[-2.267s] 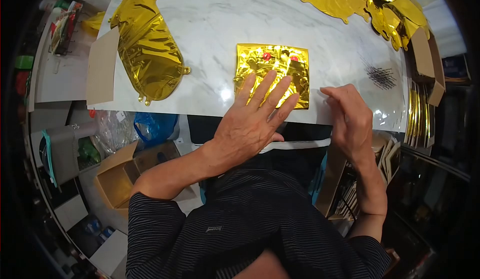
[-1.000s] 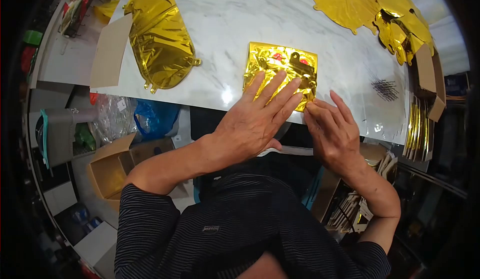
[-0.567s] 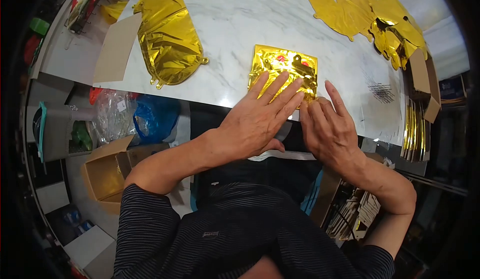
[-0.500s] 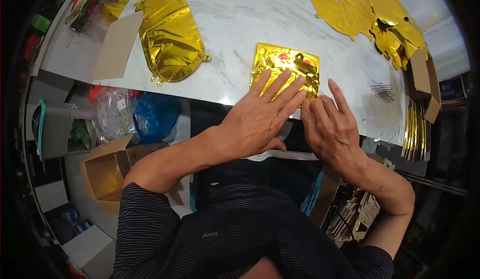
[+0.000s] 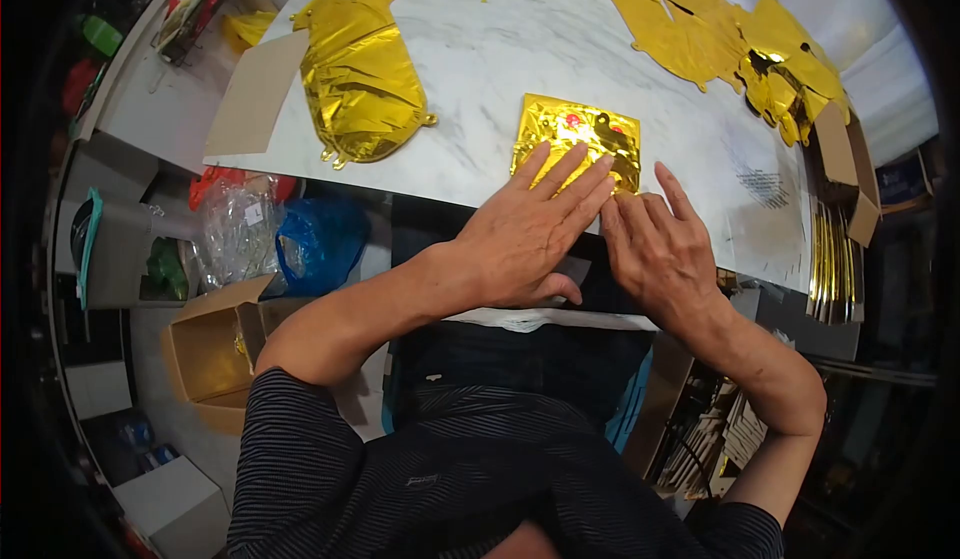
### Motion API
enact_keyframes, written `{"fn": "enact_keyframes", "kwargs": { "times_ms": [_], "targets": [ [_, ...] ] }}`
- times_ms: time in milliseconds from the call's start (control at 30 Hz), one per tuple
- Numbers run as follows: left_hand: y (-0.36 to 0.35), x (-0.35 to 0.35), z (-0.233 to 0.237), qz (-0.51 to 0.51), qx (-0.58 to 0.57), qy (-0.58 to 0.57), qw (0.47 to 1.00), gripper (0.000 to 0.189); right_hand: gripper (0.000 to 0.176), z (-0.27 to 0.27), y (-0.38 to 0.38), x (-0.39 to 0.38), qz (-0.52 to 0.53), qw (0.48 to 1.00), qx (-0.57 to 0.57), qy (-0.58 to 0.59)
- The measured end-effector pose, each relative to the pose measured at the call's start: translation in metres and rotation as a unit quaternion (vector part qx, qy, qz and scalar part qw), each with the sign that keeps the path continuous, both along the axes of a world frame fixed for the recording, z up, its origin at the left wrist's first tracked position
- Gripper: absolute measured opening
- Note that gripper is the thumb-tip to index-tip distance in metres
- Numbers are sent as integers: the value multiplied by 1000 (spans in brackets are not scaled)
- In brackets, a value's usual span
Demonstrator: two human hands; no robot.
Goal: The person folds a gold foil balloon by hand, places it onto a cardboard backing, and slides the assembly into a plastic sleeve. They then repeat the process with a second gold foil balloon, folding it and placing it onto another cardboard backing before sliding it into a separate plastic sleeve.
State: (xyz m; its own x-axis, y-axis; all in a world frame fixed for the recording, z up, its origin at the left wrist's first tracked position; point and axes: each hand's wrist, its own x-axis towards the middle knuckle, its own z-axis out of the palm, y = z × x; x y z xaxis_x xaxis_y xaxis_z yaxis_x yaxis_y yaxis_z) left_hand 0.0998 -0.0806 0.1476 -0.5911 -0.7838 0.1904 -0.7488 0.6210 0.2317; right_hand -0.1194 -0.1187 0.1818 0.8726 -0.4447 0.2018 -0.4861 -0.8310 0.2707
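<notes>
A folded gold foil balloon (image 5: 583, 119) with red and dark printed marks lies near the table's front edge. My left hand (image 5: 520, 229) rests flat over its lower left part, fingers stretched out and thumb apart over the edge. At the lower right corner of the folded foil, my right hand (image 5: 660, 254) has its fingers bent and held close, with the little finger raised. Its index fingertip meets the foil's edge beside my left fingertips. The right thumb is hidden beneath the hand.
Flat gold foil balloons lie on the marble-patterned table (image 5: 490, 29), one at left (image 5: 365, 89) and more at far right (image 5: 690, 39). A cardboard box (image 5: 845, 164) and folded gold packets (image 5: 835, 264) sit at the right edge. Lower left are a blue plastic bag (image 5: 320, 244) and an open carton (image 5: 215, 354).
The view has shifted slightly, so the table's things appear a little lower and to the right. Both hands stay at the folded foil, nearly in the same pose.
</notes>
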Motion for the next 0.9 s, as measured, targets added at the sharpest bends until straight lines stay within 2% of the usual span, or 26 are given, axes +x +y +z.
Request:
{"fn": "enact_keyframes", "kwargs": {
  "times_ms": [167, 233, 367, 400, 433, 500, 533, 633, 667, 700, 733, 767, 833, 867, 900],
  "targets": [
    [1, 1, -2, 2, -19, -1, 1000, 118, 26, -5, -9, -2, 29, 999, -29, -31],
    [1, 1, -1, -1, -22, 14, 1000, 118, 26, -4, -15, -4, 30, 999, -4, -36],
    [0, 1, -10, -6, -37, 63, 997, 105, 22, -8, -24, -7, 79, 994, -18, -71],
    [-1, 0, -11, -1, -63, 84, 994, 88, 20, -7, -26, -7, 86, 993, -18, -83],
    [-4, 2, -9, -1, -65, 83, 994, 88, 20, -2, -27, -6, 87, 992, -20, -83],
    [-13, 5, -4, -1, -28, 122, 992, 71, 15, 9, -32, -8, 95, 992, 6, -80],
    [-14, 5, 4, 31, -11, 126, 992, 53, 10, 12, -33, -7, 102, 989, -5, -105],
    [-21, 6, 21, 59, -65, 40, 995, 33, 9, 38, -35, -7, 97, 991, 4, -87],
    [-23, 6, 30, 50, -67, 40, 996, 33, 11, 48, -36, -6, 95, 992, 5, -87],
    [-24, 6, 40, 67, -81, -9, 994, 27, 11, 57, -36, -6, 86, 992, 1, -88],
    [-27, 7, 50, 84, -97, -59, 990, 21, 10, 65, -37, -6, 88, 989, 12, -117],
    [-31, 8, 57, 75, -101, -60, 990, 21, 10, 74, -39, -7, 90, 985, 22, -146],
    [-41, 13, 72, 67, -100, 76, 990, 19, 6, 87, -43, -10, 67, 985, 46, -152],
    [-45, 14, 82, 42, -77, 180, 980, 24, 13, 87, -47, -10, 31, 951, 143, -272],
    [-48, 18, 97, 86, 36, 226, 970, 30, 22, 88, -50, -11, -1, 892, 235, -386]
  ]
}}
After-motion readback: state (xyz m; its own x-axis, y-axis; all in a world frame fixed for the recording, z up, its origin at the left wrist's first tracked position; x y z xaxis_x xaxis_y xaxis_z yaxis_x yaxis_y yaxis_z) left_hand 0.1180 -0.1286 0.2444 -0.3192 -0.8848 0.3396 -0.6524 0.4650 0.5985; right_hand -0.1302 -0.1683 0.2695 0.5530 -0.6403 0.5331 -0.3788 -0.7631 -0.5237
